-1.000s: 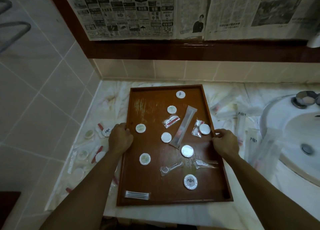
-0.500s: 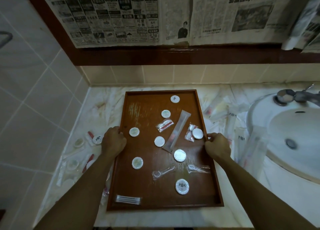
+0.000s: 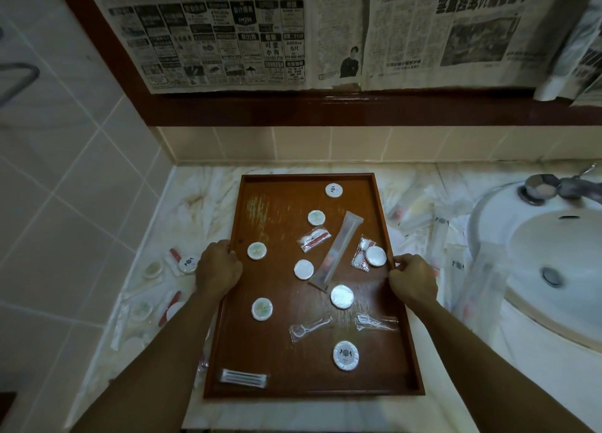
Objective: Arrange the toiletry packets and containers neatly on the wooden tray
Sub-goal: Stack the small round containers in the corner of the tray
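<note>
Marble counter (image 3: 202, 191) in a tiled bathroom corner carries the wooden tray (image 3: 283, 361), which lies lengthwise away from the person, between a scatter of loose items on the left and the sink (image 3: 553, 257) on the right. The left hand (image 3: 219, 270) has its fingers curled over the tray's left rim about midway along, and the right hand (image 3: 412, 278) pinches the right rim at the matching spot; both are grasping the tray itself, not any packet. Holding opposite edges at the middle looks like a way to square or steady the tray before sorting what lies on it. On the tray the things sit without order: a round white container (image 3: 256, 251) just inside the left hand, another (image 3: 376, 256) beside the right hand and overlapping a small clear packet (image 3: 360, 259), a long clear sleeve (image 3: 337, 250) lying diagonally in the centre, a red-and-white packet (image 3: 313, 239) next to it, two floss-pick packets (image 3: 309, 327) lower down, a larger printed disc (image 3: 345, 355) near the front, and a cotton-bud packet (image 3: 243, 377) at the front left corner. More discs and packets (image 3: 187, 264) rest off the tray on the counter to the left, and clear sleeves (image 3: 423, 221) lie to the right by the sink, so the arranging appears barely begun. Newspaper (image 3: 260, 32) covers the mirror above.
</note>
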